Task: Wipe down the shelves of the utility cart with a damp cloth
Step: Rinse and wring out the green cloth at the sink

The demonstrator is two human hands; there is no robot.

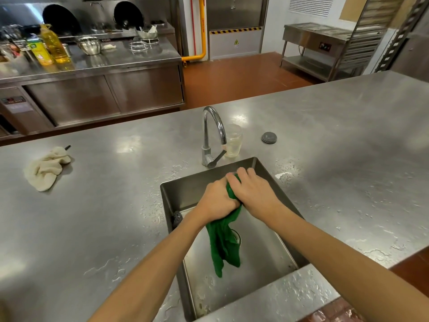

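Wet stainless counter [325,140] w/ sink [267,247] is seen in a commercial kitchen. A green cloth [224,242] is gripped over the sink by left hand [217,201] & right hand [254,192], fingers curled tight round its bunched top. Its long axis is held approx. vertical, loose end pointed down into the basin.

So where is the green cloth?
Head view, centre: the green cloth hangs over the sink, gripped between the left hand and right hand, just in front of the faucet.
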